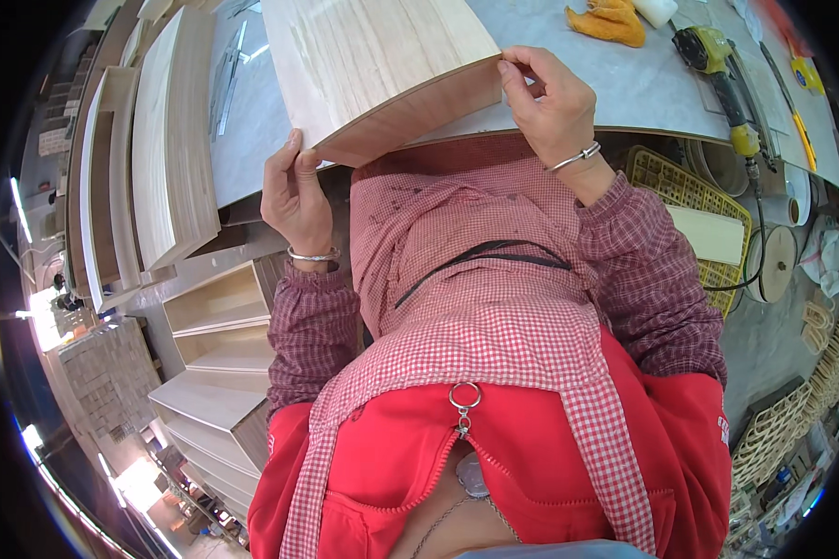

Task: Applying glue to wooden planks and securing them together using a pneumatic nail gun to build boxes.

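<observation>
The left hand (296, 191) is closed in a pinch, thumb and fingertips on the near left corner of a pale, striped-grain wooden box-like piece with a browner near face (382, 56); the right hand (555, 102) grips its near right corner the same way, thumb bent against the edge. The piece lies between them at the near edge of a grey-white worktable (522, 28), just beyond the red-and-white checked apron (457, 214); whether its underside rests flat or is tilted up, I cannot tell. With only fingertips holding the corners, an uneven pull could twist it or let one corner slip, and being so near the edge, it might then drop toward the lap. A leftward swing could knock the upright pale wooden pieces (172, 140) standing close by. Farther right, a yellow-green and black power tool (718, 74) and an orange cloth (606, 23) could be caught by a wide turn.
</observation>
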### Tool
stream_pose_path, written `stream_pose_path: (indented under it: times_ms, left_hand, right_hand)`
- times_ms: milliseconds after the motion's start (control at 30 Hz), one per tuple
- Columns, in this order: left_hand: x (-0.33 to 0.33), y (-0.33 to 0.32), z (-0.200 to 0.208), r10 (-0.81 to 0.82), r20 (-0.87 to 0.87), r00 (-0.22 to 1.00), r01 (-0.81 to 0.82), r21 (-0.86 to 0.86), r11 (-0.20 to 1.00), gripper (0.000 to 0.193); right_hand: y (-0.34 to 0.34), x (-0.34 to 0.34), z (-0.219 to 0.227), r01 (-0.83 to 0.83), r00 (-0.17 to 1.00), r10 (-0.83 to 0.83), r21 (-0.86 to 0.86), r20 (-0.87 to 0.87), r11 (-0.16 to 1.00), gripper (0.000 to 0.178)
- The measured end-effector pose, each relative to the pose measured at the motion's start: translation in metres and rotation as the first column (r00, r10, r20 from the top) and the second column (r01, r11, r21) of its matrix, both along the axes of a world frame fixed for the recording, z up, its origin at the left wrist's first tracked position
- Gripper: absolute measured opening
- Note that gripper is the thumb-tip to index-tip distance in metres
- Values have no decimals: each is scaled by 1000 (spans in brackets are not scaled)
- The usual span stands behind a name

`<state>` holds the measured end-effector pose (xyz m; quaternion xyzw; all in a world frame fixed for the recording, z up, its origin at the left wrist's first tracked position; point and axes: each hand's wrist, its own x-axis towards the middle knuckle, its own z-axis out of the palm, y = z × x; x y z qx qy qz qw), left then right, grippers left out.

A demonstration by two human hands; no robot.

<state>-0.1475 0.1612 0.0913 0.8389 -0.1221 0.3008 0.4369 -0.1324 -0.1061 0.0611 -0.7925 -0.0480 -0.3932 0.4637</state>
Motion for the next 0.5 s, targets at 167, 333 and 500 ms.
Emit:
stream_pose_path:
  times_ms: [167, 333, 500]
  left_hand:
    - [1, -1, 0, -14, 4, 1000, 14, -6, 1000, 18]
    - [0, 0, 1, -20, 4, 1000, 20, -15, 1000, 18]
    - [3, 1, 1, -27, -3, 1000, 27, -4, 1000, 18]
  right_hand:
    - [-2, 0, 1, 3, 1000, -3, -37, 5, 999, 17]
    - [-6, 0, 7, -80, 988, 85, 50, -130, 996, 16]
    - [-20, 8, 2, -267, 881, 395, 419, -259, 868, 14]
